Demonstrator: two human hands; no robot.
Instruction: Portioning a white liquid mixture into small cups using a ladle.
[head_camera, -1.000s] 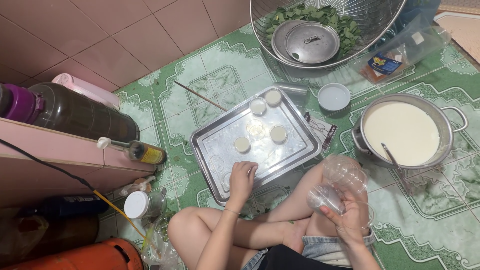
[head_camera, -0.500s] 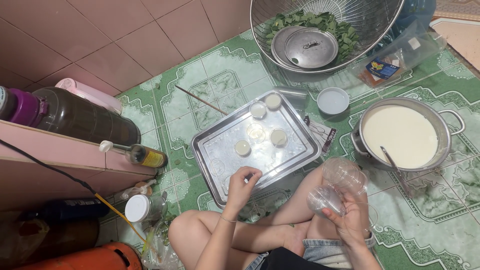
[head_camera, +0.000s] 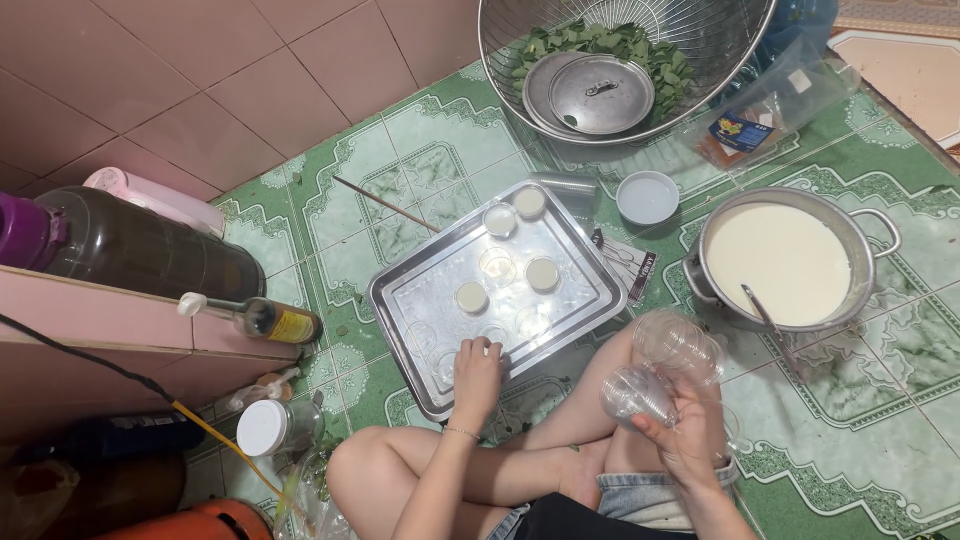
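Clear plastic cups (head_camera: 655, 375), small, round and see-through, are nested in a short stack held by the right hand (head_camera: 690, 435) above the person's knee, near the bottom of the view; its fingers are curled tight around the stack's lower end. Just beyond the crossed legs, the left hand (head_camera: 478, 375) rests on the near edge of a rectangular metal tray (head_camera: 400, 300) that lies on the green patterned floor tiles (head_camera: 430, 170). Its fingers are bent together over an empty cup (head_camera: 470, 352) on the tray, though it cannot be told whether they grip it. More empty cups stand near that hand, almost invisible against the metal. Farther in, several cups filled with a creamy white liquid (head_camera: 471, 296) stand apart from each other on the tray. To the right sits a metal pot (head_camera: 785, 262) of the same pale liquid with a ladle (head_camera: 765, 320) leaning in it. A small white bowl (head_camera: 647, 196) stands beyond the tray. Farthest off, a wire basket (head_camera: 620, 60) holds green leaves and a pot lid (head_camera: 600, 93).
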